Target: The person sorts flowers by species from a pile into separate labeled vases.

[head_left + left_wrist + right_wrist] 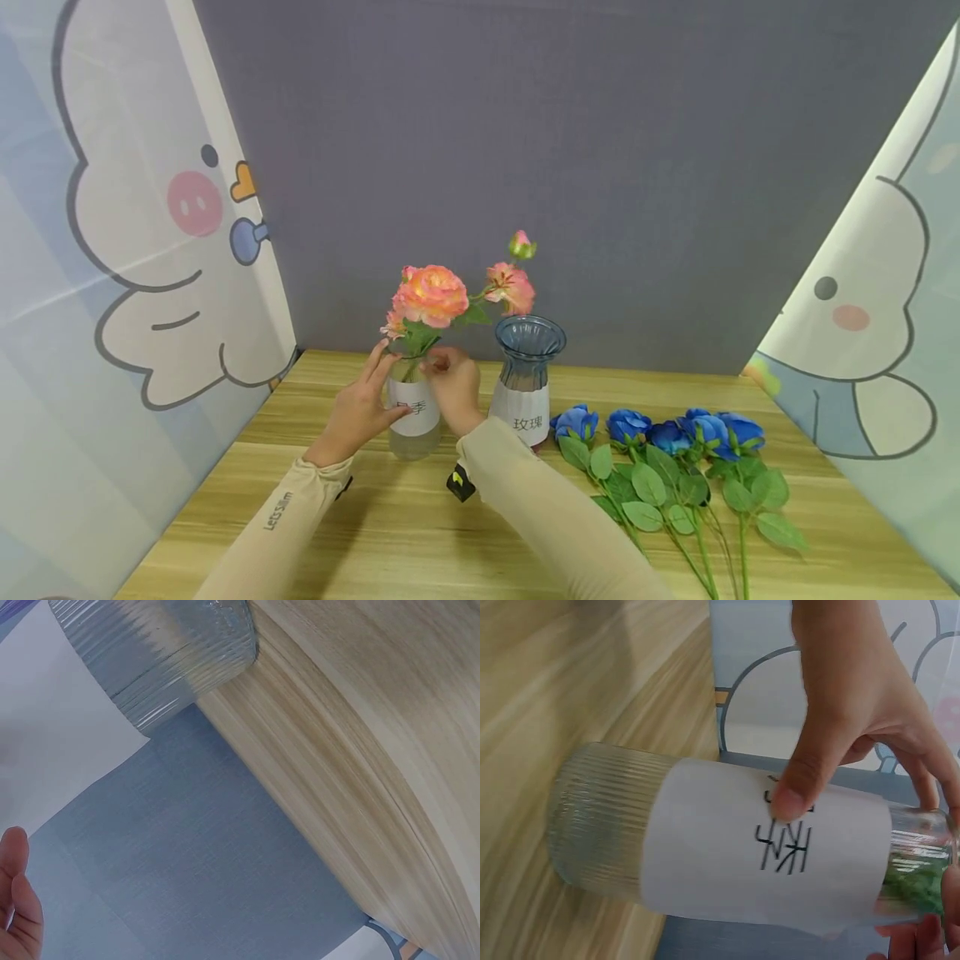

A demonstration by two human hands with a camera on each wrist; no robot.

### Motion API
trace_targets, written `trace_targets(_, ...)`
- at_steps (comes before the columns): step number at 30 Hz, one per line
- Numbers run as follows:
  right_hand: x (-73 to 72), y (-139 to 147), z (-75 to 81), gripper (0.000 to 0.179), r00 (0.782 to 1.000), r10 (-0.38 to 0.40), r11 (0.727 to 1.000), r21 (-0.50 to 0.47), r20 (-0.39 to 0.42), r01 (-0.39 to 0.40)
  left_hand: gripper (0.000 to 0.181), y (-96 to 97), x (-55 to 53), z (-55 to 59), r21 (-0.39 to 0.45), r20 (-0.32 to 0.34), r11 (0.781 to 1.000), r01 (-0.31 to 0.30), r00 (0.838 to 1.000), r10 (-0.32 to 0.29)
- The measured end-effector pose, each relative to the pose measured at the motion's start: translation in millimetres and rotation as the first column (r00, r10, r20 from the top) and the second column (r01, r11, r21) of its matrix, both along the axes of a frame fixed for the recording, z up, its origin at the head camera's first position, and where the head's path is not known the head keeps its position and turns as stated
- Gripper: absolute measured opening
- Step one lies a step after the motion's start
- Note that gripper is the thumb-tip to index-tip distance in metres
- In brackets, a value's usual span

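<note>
In the head view, my left hand (362, 415) holds a ribbed glass vase (415, 444) with a white paper label. Its thumb presses on the label (727, 847) and its fingers reach behind the neck, as the right wrist view shows. Pink-orange flowers (431, 296) with green leaves stand in this vase. My right hand (456, 390) is at the vase's mouth with curled fingers, pinching at the flower stem; the fingertips are partly hidden. In the left wrist view, fingers (22, 900) show at the left edge.
A blue-tinted glass vase (531, 337) with its own label stands just right of the right hand. Several blue roses (667, 435) with leafy stems lie on the wooden table (255, 492) at the right. A grey backdrop (600, 167) rises behind, with printed cloth panels (135, 233) at both sides.
</note>
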State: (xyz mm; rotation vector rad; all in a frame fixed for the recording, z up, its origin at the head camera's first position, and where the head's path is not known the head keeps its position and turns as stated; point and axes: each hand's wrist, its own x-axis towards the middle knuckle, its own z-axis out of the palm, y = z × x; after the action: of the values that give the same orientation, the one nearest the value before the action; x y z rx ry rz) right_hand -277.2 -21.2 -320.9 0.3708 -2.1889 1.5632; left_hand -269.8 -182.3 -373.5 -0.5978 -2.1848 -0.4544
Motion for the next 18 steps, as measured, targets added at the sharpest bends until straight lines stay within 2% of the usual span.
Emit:
trace_targets(3, -0.2, 5.1, -5.2, 0.016, 1.0, 0.021, 1.0, -0.009, 0.004, -0.021, 0.094, 0.4, 1.3, 0.1, 0.004, 0.026, 1.0, -0.006, 1.0, 0.006)
trace_targets(8, -0.3, 14.3, -8.3, 0.017, 0.998, 0.03, 1.0, 0.0, 0.063, -0.03, 0.093, 1.9, 2.2, 1.5, 0.009, 0.056, 1.0, -0.01, 0.998, 0.01)
trace_targets(11, 1.3, 19.1, -7.9, 0.016, 0.994, 0.053, 0.998, -0.05, 0.096, -0.048, 0.093, 2.2, 2.3, 1.4, 0.016, 0.061, 1.0, -0.005, 0.998, 0.004)
trace_targets(15, 2.0, 25.7, -11.1, 0.015, 0.991, 0.097, 0.993, -0.074, 0.096, -0.09, 0.096, 1.3, 1.4, -2.9, 0.011, 0.018, 1.0, 0.003, 1.0, -0.003)
trace_targets(18, 0.5, 33.4, -15.8, 0.015, 0.99, 0.129, 0.992, -0.006, 0.065, -0.129, 0.099, 2.2, 1.3, -7.4, -0.002, -0.053, 1.0, -0.016, 0.998, 0.016)
